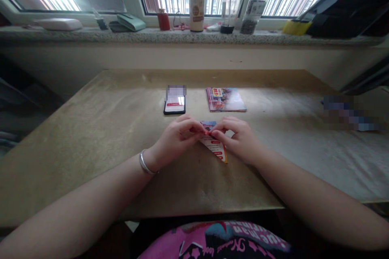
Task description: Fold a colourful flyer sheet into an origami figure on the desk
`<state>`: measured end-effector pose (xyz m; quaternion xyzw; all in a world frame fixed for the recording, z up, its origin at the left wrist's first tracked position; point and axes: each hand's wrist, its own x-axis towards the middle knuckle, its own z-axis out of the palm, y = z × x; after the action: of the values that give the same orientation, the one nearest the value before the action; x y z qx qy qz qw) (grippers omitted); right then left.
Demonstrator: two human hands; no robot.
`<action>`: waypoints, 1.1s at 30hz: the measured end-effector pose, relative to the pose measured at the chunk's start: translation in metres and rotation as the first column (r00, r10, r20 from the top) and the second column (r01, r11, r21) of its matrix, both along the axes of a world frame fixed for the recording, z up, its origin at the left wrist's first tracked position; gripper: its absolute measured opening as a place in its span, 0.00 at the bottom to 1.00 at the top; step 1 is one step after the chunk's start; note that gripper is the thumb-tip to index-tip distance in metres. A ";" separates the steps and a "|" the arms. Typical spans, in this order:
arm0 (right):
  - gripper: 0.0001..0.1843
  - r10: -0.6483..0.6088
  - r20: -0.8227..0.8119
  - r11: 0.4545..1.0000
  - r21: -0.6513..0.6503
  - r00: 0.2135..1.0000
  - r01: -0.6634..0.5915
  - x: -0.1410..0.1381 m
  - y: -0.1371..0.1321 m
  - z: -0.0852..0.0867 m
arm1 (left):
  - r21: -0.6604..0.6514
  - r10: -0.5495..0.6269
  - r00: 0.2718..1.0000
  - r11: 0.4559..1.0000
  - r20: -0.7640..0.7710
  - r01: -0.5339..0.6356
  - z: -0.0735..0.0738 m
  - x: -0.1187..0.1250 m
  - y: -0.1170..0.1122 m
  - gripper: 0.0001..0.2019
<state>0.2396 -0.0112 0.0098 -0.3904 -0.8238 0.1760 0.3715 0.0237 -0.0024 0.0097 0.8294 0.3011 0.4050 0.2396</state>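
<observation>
Both hands meet over a folded piece of printed paper (pixel 216 147) near the middle of the table. It is white with red and orange print, and a pointed corner hangs toward me. My left hand (pixel 182 132), with a silver bangle at its wrist, pinches the paper's upper left part between thumb and fingers. From the other side my right hand (pixel 237 134) pinches it close to the left fingertips. The fingers partly hide the paper's upper fold. Just beyond lie a phone (pixel 174 104) with its screen lit and a stack of colourful printed sheets (pixel 229 100).
The table (pixel 91 141) has a tan cover. At its right side lies a blurred flat item (pixel 349 113). Along the granite windowsill (pixel 121 37) stand a tall cylinder (pixel 197 4), a red bottle (pixel 163 21), clear containers (pixel 249 16) and a black bag (pixel 343 8).
</observation>
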 end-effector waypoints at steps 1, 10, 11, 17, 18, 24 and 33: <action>0.10 -0.033 0.010 0.998 -0.047 0.999 0.033 0.001 0.003 -0.003 | 0.010 -0.009 1.000 1.000 -0.011 0.009 -0.001 -0.001 0.001 0.03; 0.24 -0.198 0.421 0.974 -0.015 0.885 0.225 0.014 0.028 -0.024 | 0.144 -0.001 0.985 0.989 -0.170 0.026 -0.008 -0.009 0.015 0.02; 0.24 -0.200 0.443 0.974 -0.007 0.874 0.227 0.014 0.028 -0.023 | 0.160 -0.007 0.982 0.986 -0.189 0.038 -0.007 -0.010 0.016 0.02; 0.23 -0.244 0.457 0.962 0.004 0.856 0.272 0.018 0.027 -0.024 | 0.160 -0.057 0.942 0.980 -0.329 0.115 -0.007 -0.017 0.022 0.05; 0.22 -0.237 0.455 0.965 0.009 0.858 0.262 0.019 0.027 -0.025 | 0.156 -0.056 0.936 0.981 -0.348 0.117 -0.008 -0.019 0.024 0.05; 0.19 -0.100 0.558 0.994 0.101 0.824 0.052 0.021 0.026 -0.021 | 0.165 -0.103 0.899 0.968 -0.425 0.188 -0.011 -0.029 0.035 0.08; 0.18 -0.174 0.646 0.985 0.106 0.743 0.139 0.042 0.025 -0.011 | 0.114 -0.100 0.768 0.969 -0.633 0.220 -0.004 -0.045 0.043 0.06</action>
<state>0.2811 0.0133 -0.0009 -0.4853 -0.8699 -0.0240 0.0845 -0.0212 0.0411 0.0059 0.9573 0.2530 0.1122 0.0839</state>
